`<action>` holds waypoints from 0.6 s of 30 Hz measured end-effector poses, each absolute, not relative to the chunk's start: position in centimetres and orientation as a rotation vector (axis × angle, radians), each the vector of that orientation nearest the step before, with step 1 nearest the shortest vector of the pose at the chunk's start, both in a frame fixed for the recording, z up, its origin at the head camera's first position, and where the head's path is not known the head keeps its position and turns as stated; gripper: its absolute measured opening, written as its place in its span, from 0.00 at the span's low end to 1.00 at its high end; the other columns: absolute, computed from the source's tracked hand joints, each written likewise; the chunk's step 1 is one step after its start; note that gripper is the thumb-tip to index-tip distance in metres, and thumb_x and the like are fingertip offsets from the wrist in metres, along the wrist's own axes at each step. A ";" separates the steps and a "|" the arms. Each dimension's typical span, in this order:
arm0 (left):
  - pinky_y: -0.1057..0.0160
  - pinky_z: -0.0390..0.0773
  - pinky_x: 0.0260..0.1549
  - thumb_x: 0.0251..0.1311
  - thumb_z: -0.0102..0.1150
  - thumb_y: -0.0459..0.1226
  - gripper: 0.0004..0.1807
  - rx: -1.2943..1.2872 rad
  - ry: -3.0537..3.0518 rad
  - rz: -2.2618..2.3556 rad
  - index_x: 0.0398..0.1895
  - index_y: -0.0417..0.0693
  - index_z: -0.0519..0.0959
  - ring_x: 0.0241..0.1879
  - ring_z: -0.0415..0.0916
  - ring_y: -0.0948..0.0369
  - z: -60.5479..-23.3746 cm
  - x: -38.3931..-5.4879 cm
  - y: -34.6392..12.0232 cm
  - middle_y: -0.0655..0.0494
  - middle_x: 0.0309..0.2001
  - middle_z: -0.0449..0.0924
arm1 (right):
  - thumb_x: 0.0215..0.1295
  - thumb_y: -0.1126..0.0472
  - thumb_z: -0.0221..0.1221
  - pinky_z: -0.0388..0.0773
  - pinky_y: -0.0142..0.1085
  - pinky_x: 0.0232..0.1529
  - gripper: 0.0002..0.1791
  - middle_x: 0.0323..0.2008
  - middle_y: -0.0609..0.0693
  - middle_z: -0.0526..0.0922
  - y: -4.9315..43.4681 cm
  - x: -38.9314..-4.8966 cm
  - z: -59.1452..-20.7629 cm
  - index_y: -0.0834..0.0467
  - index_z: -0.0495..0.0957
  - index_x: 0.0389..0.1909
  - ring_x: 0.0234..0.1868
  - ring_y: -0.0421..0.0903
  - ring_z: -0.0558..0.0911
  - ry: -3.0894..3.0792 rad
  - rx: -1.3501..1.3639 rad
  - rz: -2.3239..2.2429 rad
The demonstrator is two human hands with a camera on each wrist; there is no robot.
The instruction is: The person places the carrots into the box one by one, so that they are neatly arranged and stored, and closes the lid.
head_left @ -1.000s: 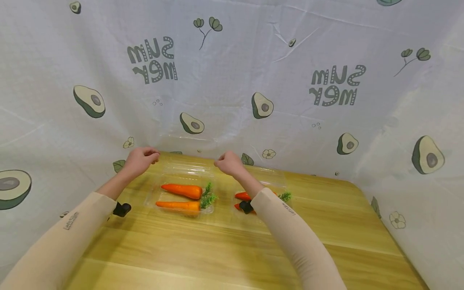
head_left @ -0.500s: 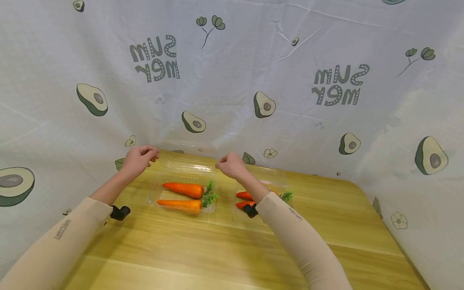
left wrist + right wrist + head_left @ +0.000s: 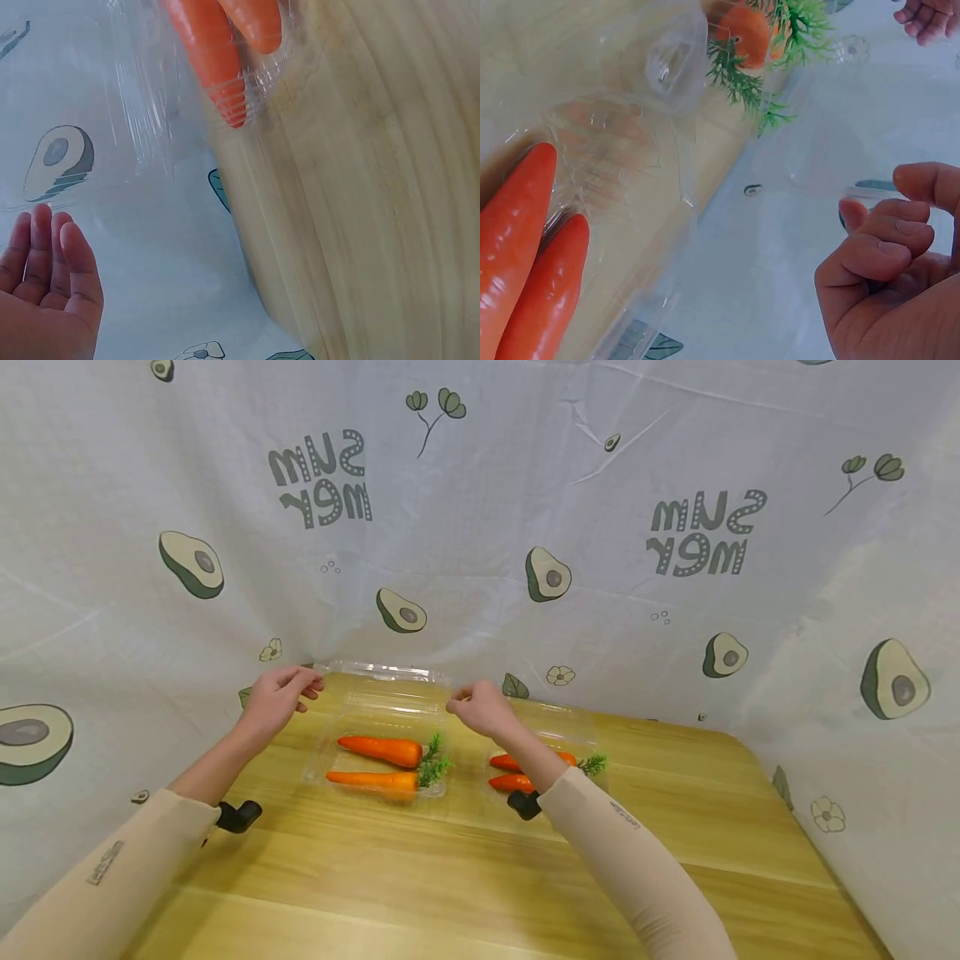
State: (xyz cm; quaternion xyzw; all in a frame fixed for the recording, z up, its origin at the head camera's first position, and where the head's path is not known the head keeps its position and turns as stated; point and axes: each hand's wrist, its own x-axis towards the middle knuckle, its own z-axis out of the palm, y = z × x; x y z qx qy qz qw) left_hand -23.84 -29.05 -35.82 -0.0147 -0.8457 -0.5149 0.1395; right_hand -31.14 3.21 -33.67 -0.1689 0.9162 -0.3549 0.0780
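Observation:
A clear plastic clamshell box (image 3: pixel 311 768) with two orange toy carrots (image 3: pixel 381 750) lies on the table; their leafy green tops point right. Its transparent lid (image 3: pixel 390 673) stands raised at the back. At the lid's left corner is my left hand (image 3: pixel 279 697), fingers close together and mostly straight; in the left wrist view the fingertips are at the lid's edge, contact unclear. My right hand (image 3: pixel 892 270) is by the lid's right corner, fingers loosely curled, thumb and fingertips apart. Nothing is visibly held in either hand.
A second clear box (image 3: pixel 596 747) with two red-orange carrots (image 3: pixel 513 783) sits to the right, lid folded back, partly under my right forearm. Black wrist mounts (image 3: pixel 240 817) hang below the sleeves. A printed curtain (image 3: pixel 480 527) closes off the back of the wooden table (image 3: pixel 420 885).
The left box's lid edge has come lower in the head view. My left hand has shifted slightly left and its fingers have spread away from the thumb; the right hand has barely moved.

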 end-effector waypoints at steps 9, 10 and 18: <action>0.68 0.82 0.35 0.80 0.36 0.52 0.32 -0.017 -2.384 -1.517 0.50 0.32 0.79 0.43 0.79 0.55 -36.0 -22.9 -28.8 0.37 0.49 0.81 | 0.74 0.60 0.52 0.53 0.32 0.16 0.19 0.25 0.49 0.76 3.6 -30.3 -33.7 0.60 0.82 0.58 0.13 0.40 0.53 2.675 -0.456 -1.158; 0.68 0.82 0.35 0.80 0.35 0.53 0.33 -0.012 -2.384 -1.522 0.50 0.31 0.79 0.43 0.79 0.54 -36.1 -22.8 -28.8 0.36 0.49 0.81 | 0.75 0.60 0.50 0.52 0.31 0.15 0.19 0.21 0.48 0.71 3.7 -30.2 -33.7 0.60 0.82 0.59 0.12 0.39 0.52 2.653 -0.447 -1.182; 0.68 0.82 0.36 0.79 0.37 0.54 0.33 0.041 -2.406 -1.552 0.51 0.32 0.78 0.45 0.78 0.55 -36.5 -21.7 -28.7 0.40 0.48 0.80 | 0.79 0.51 0.47 0.53 0.33 0.13 0.22 0.11 0.44 0.60 4.1 -29.1 -34.2 0.60 0.80 0.59 0.11 0.41 0.54 2.507 -0.414 -1.354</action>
